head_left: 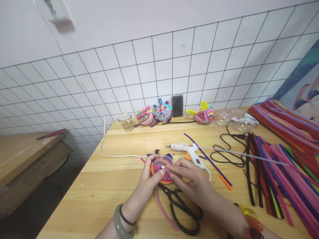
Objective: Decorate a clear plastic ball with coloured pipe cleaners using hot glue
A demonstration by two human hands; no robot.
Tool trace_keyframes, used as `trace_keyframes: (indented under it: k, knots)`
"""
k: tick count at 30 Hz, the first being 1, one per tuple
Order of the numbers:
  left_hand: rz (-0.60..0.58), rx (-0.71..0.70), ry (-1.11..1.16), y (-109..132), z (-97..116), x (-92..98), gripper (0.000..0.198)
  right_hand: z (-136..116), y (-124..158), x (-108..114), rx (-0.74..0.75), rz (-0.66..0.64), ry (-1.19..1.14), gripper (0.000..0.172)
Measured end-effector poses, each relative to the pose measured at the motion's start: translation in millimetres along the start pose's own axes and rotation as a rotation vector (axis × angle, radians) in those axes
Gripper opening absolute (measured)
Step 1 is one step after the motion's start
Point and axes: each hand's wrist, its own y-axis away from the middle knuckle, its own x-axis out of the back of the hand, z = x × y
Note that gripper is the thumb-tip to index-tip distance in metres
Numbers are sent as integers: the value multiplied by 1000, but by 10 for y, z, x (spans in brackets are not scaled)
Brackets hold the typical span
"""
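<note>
A clear plastic ball (162, 161) wound with orange, pink and purple pipe cleaners is gripped by my left hand (152, 176), its thumb across the front. Against the ball's right side, my right hand (189, 177) is closed in a pinch; what lies between its fingertips is too small to tell. Below the ball, a loose pink pipe cleaner (163, 210) curves down over the table. Black-handled scissors (180, 204) lie under my hands, their blades partly hidden. Just beyond my right hand, a white glue gun (188, 151) rests on its side with a long glue stick in it.
Finished pipe-cleaner ornaments (162, 113) stand at the back, beside a glass cup (126, 122) and a phone (177, 106). Clear plastic balls (223, 118) and a black cord (224, 149) lie at right, near piles of coloured pipe cleaners (281, 179). A white cable (119, 155) crosses the left side.
</note>
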Motion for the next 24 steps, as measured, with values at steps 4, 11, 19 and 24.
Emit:
trace_keyframes:
  k: [4,11,19,24]
  knots:
    - [7,-2,25,2,5,-7,41,7,2,5,-15,-16,-2,25]
    - [29,7,27,4,35,-28,41,7,-4,18,-15,-24,-14,25]
    - [36,24,37,-1,35,-30,44,11,5,14,-29,-32,-16,23]
    - [38,17,29,8,52,-39,41,34,17,7,-14,-28,-14,25]
